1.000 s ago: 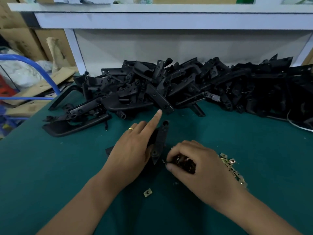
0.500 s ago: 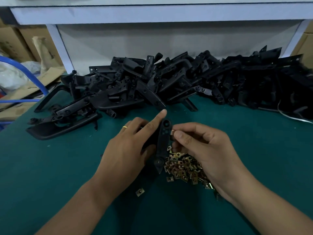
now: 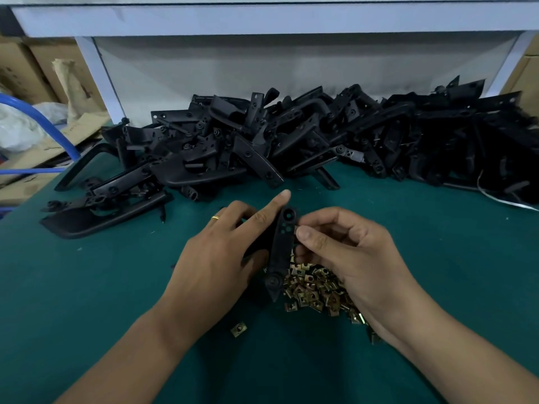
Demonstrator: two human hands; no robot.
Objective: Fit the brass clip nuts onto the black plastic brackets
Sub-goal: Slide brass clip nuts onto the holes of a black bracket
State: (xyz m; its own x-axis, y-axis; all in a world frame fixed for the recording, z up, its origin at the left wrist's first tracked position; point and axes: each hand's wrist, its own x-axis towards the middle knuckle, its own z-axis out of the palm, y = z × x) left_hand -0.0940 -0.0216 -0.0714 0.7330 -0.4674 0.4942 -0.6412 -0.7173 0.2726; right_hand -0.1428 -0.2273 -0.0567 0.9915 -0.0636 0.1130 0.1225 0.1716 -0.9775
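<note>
From the head camera, the left hand [image 3: 217,258] holds a black plastic bracket [image 3: 281,252] on edge above the green table mat [image 3: 87,287], thumb curled against its lower part and index finger stretched straight along its upper left side; a gold ring [image 3: 215,217] sits on one finger. The bracket stands roughly upright, its round hole at the top and its pointed end down near the mat. The right hand [image 3: 350,258] has its fingers curled, thumb and forefinger pinching a small brass clip nut [image 3: 297,228] pressed against the bracket's right edge near the top; how far it is seated cannot be told. Beneath the right hand lies a heap of brass clip nuts [image 3: 313,290], partly covered by the palm. One stray clip nut [image 3: 238,329] lies apart, nearer the camera, left of the heap. Behind the hands a long pile of black brackets [image 3: 291,141] runs across the mat below a white shelf [image 3: 262,18]. Cardboard boxes [image 3: 26,71] and a blue tube [image 3: 38,118] sit at the left.
</note>
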